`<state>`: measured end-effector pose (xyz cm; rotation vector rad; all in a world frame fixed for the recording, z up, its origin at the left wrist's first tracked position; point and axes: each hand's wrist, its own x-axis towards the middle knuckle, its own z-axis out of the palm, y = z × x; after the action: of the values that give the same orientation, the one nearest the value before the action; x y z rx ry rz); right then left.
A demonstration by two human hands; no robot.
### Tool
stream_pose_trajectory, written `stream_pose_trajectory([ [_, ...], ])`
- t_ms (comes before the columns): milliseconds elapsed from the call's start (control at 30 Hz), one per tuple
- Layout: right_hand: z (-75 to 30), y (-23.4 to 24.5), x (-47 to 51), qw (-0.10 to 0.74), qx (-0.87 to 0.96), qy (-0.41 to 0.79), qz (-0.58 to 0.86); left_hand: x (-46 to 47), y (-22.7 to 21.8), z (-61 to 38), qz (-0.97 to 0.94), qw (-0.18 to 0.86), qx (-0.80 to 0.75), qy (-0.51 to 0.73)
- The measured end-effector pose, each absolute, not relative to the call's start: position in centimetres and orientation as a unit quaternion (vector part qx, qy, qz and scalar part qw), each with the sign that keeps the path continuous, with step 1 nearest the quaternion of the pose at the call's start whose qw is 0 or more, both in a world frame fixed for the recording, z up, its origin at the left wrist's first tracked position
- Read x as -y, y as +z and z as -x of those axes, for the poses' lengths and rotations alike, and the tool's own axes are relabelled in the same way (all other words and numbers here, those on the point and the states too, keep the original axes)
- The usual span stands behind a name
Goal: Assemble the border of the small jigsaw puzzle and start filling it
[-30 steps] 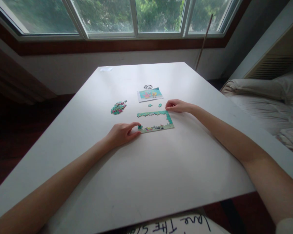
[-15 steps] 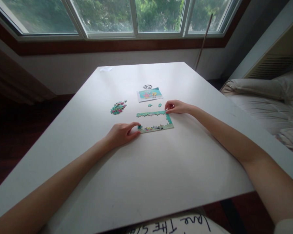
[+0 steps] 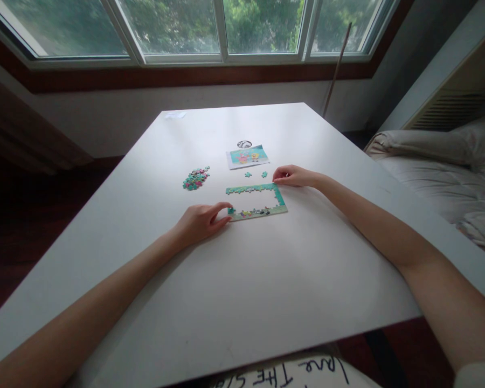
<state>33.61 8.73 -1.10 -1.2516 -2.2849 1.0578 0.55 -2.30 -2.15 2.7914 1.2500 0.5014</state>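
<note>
A partly assembled jigsaw puzzle (image 3: pixel 282 200) lies on the white table, a rectangular border of joined pieces around a bare middle. At its lower left corner, my left hand (image 3: pixel 202 222) pinches the edge, index finger on a teal piece and thumb just below. My right hand (image 3: pixel 293 176) is by the upper right corner, its fingers curled and its thumb close to the border. Whatever those fingers hold, if anything, is hidden. Two loose green puzzle pieces (image 3: pixel 264 174) sit above the border, left of my right hand.
To the left is a heap of loose puzzle pieces (image 3: pixel 194 179). Beyond the border lies a picture card (image 3: pixel 248 156), with a small round black-and-white item (image 3: pixel 244 144) behind it. A padded seat (image 3: pixel 436 167) stands right of the table (image 3: pixel 242 291).
My right thumb has lifted slightly off the puzzle's upper right corner. My left hand has shifted barely, staying at the lower left corner.
</note>
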Motion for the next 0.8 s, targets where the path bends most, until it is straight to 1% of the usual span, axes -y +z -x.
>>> stream_pose_trajectory([
  [100, -33.6, -1.3, -8.8, 0.182, 0.796, 0.385, 0.431, 2.2, -2.3, -0.4, -0.893, 0.000, -0.412, 0.182],
  [233, -33.6, -1.5, -8.8, 0.194, 0.809, 0.368, 0.416, 1.9, -2.1, -0.5, -0.886, -0.021, -0.413, 0.209],
  [533, -33.7, -1.8, -8.9, 0.202, 0.816, 0.351, 0.412, 1.1, -2.6, -0.5, -0.898, 0.034, -0.405, 0.170],
  [800, -33.6, -1.7, -8.8, 0.203, 0.816, 0.352, 0.411, 1.3, -2.4, -0.5, -0.894, 0.047, -0.413, 0.167],
])
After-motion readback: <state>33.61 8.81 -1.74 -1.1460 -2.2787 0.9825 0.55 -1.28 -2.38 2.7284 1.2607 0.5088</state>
